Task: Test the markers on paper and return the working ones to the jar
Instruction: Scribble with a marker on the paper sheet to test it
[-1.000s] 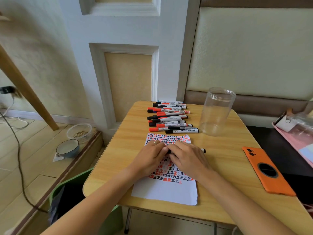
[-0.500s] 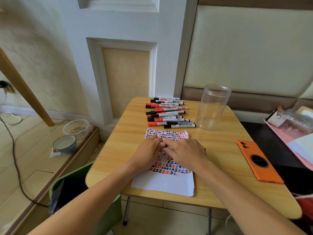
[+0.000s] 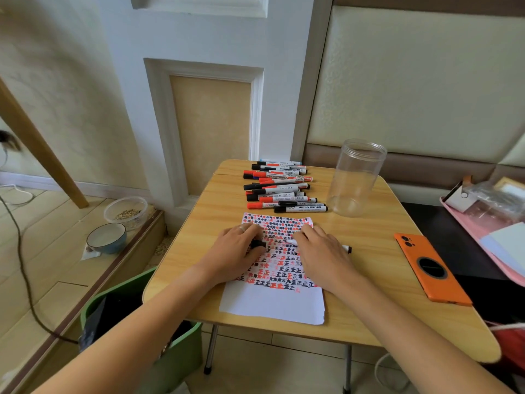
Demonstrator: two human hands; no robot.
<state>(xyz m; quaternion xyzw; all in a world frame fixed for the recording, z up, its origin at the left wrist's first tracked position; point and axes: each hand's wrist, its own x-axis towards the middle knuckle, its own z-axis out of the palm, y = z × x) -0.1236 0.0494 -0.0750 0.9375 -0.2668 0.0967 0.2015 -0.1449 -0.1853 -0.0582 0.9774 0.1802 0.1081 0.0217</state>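
A white sheet of paper (image 3: 272,305) covered with red and black marks lies on the wooden table (image 3: 369,280). My left hand (image 3: 235,254) grips a black marker cap (image 3: 258,244) at the sheet's left side. My right hand (image 3: 324,257) holds the white marker (image 3: 347,248) lying across the paper, its uncapped tip pointing left toward the cap and its black end sticking out to the right. Several red and black markers (image 3: 281,189) lie in a pile behind the paper. The clear plastic jar (image 3: 355,177) stands upright to their right, with nothing inside.
An orange phone (image 3: 431,268) lies at the table's right. A pink tray (image 3: 483,228) with packets sits further right. A green bin (image 3: 142,336) stands under the table's left corner. On the floor at left are a bowl (image 3: 106,237) and a plastic tub (image 3: 125,211).
My hands were pressed together over the marker; now they have pulled apart, the cap in the left and the marker body in the right. The camera view has shifted slightly.
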